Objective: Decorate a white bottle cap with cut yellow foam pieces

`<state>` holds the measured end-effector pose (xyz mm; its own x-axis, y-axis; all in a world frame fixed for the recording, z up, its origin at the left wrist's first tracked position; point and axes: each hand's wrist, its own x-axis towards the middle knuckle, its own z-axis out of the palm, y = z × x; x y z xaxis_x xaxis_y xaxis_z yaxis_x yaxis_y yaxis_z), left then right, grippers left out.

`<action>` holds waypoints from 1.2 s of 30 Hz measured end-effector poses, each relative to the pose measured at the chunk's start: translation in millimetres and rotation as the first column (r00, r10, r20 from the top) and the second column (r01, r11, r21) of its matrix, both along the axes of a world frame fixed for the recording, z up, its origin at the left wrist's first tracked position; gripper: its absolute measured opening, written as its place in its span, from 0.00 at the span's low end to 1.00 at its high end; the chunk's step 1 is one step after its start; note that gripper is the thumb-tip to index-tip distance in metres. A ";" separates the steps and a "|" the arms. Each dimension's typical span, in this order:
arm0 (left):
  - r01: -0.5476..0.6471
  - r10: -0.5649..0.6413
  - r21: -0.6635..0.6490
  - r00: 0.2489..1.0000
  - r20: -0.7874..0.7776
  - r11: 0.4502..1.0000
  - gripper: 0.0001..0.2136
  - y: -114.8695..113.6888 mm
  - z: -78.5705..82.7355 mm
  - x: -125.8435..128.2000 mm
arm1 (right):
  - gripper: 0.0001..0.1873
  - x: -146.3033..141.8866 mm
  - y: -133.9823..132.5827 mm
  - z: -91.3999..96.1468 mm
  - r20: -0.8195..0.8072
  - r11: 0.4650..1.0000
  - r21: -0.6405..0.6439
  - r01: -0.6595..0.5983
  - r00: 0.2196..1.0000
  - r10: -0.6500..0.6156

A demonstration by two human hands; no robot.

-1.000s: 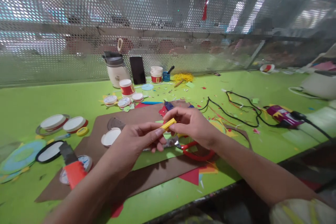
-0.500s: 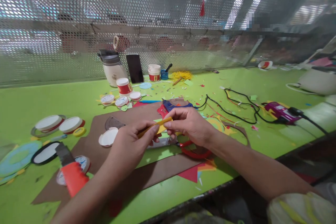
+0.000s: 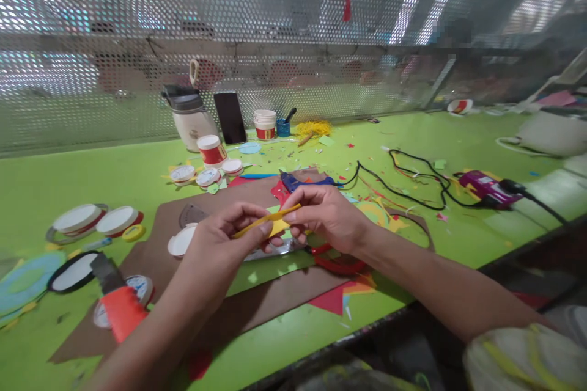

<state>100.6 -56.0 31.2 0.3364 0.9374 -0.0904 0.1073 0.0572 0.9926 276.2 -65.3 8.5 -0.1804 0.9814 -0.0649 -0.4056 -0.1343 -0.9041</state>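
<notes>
A folded strip of yellow paper (image 3: 277, 226) is held between my two hands above the brown cardboard. My left hand (image 3: 232, 235) pinches its left part with the thumb along the near side. At its right end, the fingertips of my right hand (image 3: 323, 217) close on it. Under the right hand lie scissors with red handles (image 3: 339, 261), their blades partly hidden. A blue glue gun (image 3: 305, 181) rests just beyond the right hand. A white round lid (image 3: 182, 241) lies to the left of the left hand.
An orange-handled utility knife (image 3: 121, 311) lies at the left on cardboard (image 3: 279, 305). Paper tubs (image 3: 211, 151), a jug (image 3: 190, 122) and a dark phone (image 3: 230, 117) stand at the back. A black cord (image 3: 403, 201) runs right to a purple power device (image 3: 488, 188). The table edge is close in front.
The view has shifted slightly, so the table things sit a little further left. Both hands still grip the yellow paper, which now looks a little more opened at its fold.
</notes>
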 end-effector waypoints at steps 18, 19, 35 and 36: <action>-0.096 0.086 0.058 0.985 0.150 0.994 0.06 -9.3 6.0 -2.1 | 0.06 6.1 -7.0 11.0 -0.119 0.991 0.131 -0.016 0.992 0.032; -0.106 0.093 0.074 0.981 0.168 0.992 0.07 -10.7 6.0 -2.3 | 0.06 6.5 -8.3 12.5 -0.127 0.990 0.140 -0.025 0.991 0.043; 0.023 -0.031 0.092 0.996 0.086 0.996 0.10 -16.1 14.4 -13.9 | 0.01 11.1 -16.2 17.6 -0.053 0.951 0.308 -0.038 0.997 0.057; 0.034 -0.039 0.038 0.990 0.136 0.999 0.13 -15.0 15.6 -12.5 | 0.01 12.2 -14.9 16.6 -0.020 0.944 0.328 -0.043 0.998 0.053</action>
